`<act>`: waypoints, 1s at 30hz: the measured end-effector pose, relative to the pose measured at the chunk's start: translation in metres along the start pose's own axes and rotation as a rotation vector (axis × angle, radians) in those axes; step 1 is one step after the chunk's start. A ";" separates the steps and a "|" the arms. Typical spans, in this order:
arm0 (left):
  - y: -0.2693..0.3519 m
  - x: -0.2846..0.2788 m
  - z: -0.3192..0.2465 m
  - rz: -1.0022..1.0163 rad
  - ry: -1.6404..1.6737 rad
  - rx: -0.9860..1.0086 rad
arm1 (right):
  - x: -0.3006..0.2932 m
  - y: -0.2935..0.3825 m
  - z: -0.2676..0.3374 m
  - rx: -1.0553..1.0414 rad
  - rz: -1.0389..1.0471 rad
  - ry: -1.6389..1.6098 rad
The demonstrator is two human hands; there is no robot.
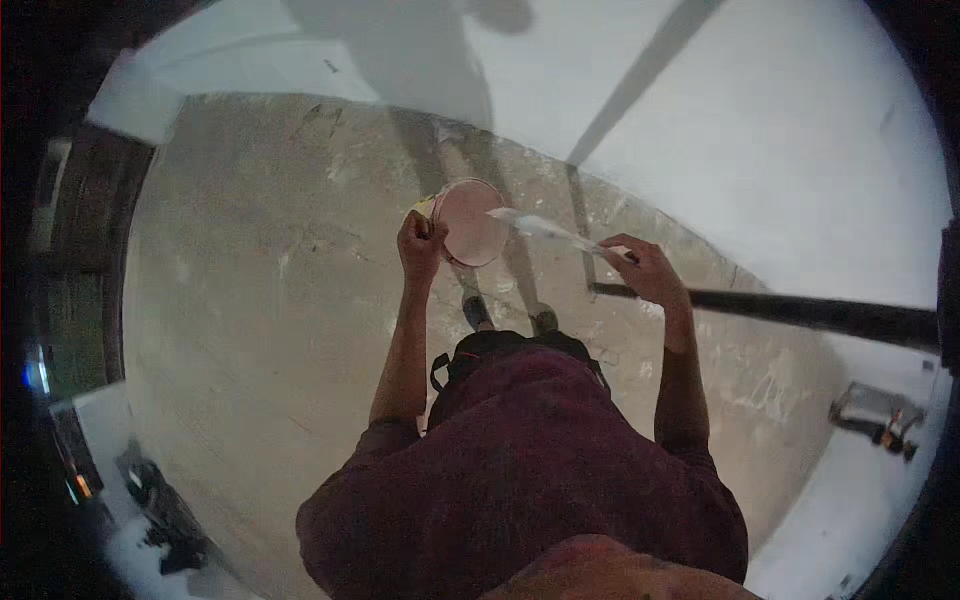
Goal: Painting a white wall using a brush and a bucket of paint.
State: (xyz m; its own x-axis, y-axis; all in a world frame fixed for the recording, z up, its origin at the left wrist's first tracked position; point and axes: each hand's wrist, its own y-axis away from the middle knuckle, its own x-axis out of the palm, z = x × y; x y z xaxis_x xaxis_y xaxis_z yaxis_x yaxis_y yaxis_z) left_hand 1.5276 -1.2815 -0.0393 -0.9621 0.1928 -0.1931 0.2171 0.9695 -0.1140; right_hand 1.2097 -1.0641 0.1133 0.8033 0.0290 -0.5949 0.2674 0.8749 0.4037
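Note:
My left hand (421, 241) grips the rim of a round container of pink material (474, 225), with a bit of yellow showing on its outer side. In my right hand (637, 262) is the handle end of a long whitish tool (544, 226), blurred, perhaps a brush or a stirring stick. The tool's far end lies over the right part of the container's pink surface; whether it touches cannot be told. Both hands are in front of my body, above the floor.
A stained concrete floor (262, 315) spreads below me, my shoes on it. Pale walls (750, 150) rise ahead and to the right, with my shadow on them. A dark bar (810, 315) runs at the right. Dark items (165, 510) lie lower left, and a small frame-like object (877, 420) stands lower right.

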 end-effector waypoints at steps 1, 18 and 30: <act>-0.008 0.003 0.003 0.032 -0.024 -0.054 | 0.012 -0.002 -0.003 0.029 -0.029 -0.021; -0.039 0.054 0.006 0.446 0.303 -0.043 | 0.065 0.041 -0.063 0.428 -0.042 -0.501; -0.048 0.052 0.024 0.409 0.372 -0.035 | 0.072 0.050 -0.033 -0.039 -0.312 -0.227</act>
State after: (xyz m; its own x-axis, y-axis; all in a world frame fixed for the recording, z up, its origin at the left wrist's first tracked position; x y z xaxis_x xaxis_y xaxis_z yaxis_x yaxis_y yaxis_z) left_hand 1.4715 -1.3214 -0.0673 -0.7953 0.5889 0.1434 0.5858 0.8076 -0.0680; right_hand 1.2632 -1.0024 0.0676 0.7850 -0.3453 -0.5144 0.5005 0.8428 0.1980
